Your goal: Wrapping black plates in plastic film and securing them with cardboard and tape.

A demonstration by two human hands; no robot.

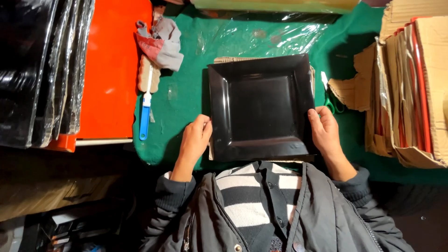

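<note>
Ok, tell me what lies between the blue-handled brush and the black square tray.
In the head view, only bare green table cover lies between the blue-handled brush and the black square tray; lower down, the left hand grips the tray's near-left edge.

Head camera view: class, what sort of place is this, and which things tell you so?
Probably a small packing or craft workbench. A green cloth-covered table holds a black square tray between the left hand and right hand, with stacked cardboard pieces, wrapped black trays and scissors alongside.
</note>
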